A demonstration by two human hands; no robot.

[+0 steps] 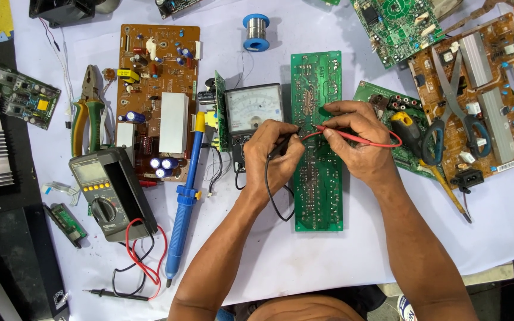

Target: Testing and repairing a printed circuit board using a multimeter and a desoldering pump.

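Both hands are down on the long green circuit board point(316, 142) in the middle of the counter point(304, 261), solder side up. The left hand point(278, 154) pinches a black probe point(281, 145) and the right hand point(358, 139) pinches a red probe point(340, 134), tips almost meeting near the board's centre. The analog meter point(254, 113) sits just left of the board, touching or nearly so. To probe well, I'd say rest the heels of the hands so the tips don't skate, keep each tip on one pad only so you don't bridge traces, and glance at the needle without lifting. The board's long axis runs near-to-far, far end pointing at the blue solder spool point(256, 32). Probes lie roughly crosswise, leads trailing off each side. Blue desoldering pump point(184, 196) and a digital multimeter point(111, 193) lie further left.
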